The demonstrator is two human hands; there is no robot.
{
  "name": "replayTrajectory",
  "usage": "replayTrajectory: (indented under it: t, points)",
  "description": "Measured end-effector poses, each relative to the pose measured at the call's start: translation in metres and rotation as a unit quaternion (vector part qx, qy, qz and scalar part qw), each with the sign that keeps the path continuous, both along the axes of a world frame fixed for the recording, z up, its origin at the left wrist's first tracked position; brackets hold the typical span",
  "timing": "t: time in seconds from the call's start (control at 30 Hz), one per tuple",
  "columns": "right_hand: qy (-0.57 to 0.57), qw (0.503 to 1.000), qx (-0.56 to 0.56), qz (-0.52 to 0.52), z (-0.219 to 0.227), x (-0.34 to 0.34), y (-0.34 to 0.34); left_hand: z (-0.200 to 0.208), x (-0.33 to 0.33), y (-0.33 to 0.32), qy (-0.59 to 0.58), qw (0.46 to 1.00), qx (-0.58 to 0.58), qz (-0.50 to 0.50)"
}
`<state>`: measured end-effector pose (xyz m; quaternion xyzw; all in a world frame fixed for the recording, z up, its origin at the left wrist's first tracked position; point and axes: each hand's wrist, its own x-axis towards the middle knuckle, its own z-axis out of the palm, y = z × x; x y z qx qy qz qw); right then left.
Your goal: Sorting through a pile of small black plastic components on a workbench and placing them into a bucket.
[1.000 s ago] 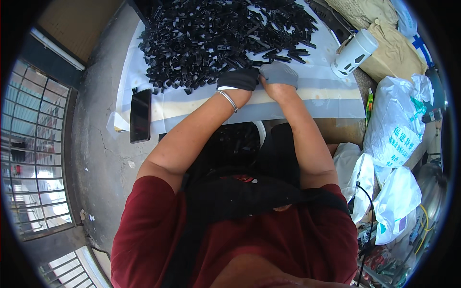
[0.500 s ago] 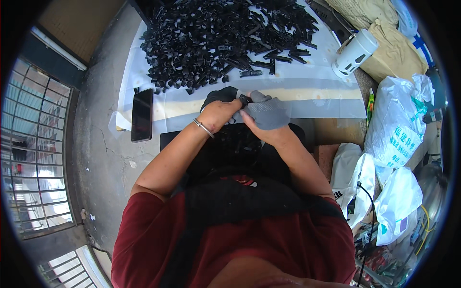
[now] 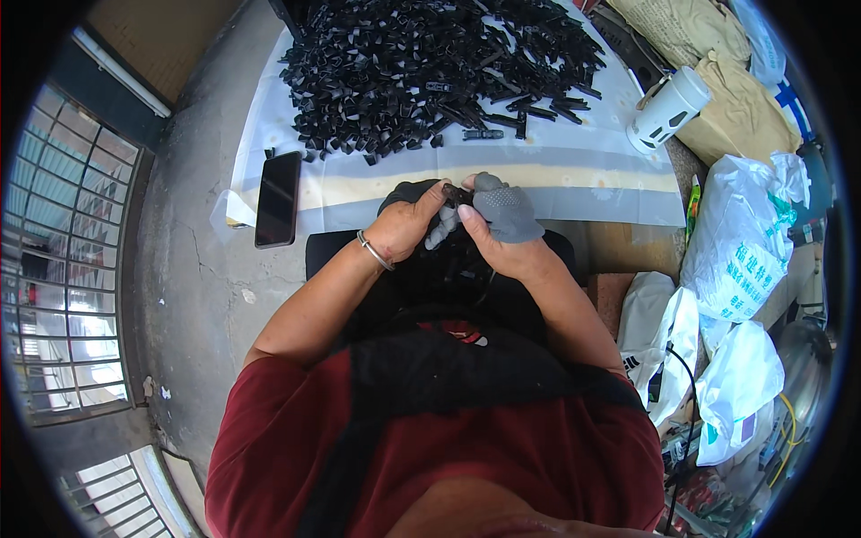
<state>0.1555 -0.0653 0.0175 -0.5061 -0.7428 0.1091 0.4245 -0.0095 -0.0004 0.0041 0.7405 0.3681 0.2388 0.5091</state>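
My left hand, in a dark glove with bare thumb and a bracelet at the wrist, pinches one side of a small black plastic part. My right hand, in a grey dotted fingerless glove, grips the other side, its thumb against the part. Both hands meet over my lap, just in front of the table's near edge. Fingers hide most of the part, so its exact shape does not show. Below them, dark pieces lie in my lap, hard to make out. A large heap of black plastic pieces covers the table's far side.
A black phone lies at the left edge of the cloth-covered table. At the right stands a white cup. White plastic bags and a brown sack crowd the right side. A barred window is at far left.
My hands have shifted slightly apart around the black part, and my right thumb has moved up against it. The whole view has tilted a little, moving the table up and right.
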Motion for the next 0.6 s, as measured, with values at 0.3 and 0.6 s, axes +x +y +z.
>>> replayTrajectory:
  t: [0.3, 0.6]
  points:
    - [-0.165, 0.981, 0.083, -0.059, 0.010, 0.004, -0.011, 0.020, 0.000, -0.003, 0.012, 0.999, 0.044, 0.023]
    - [-0.125, 0.990, -0.058, 0.028, -0.014, -0.004, 0.001, 0.021, -0.008, 0.007, 0.185, 0.948, 0.243, -0.087]
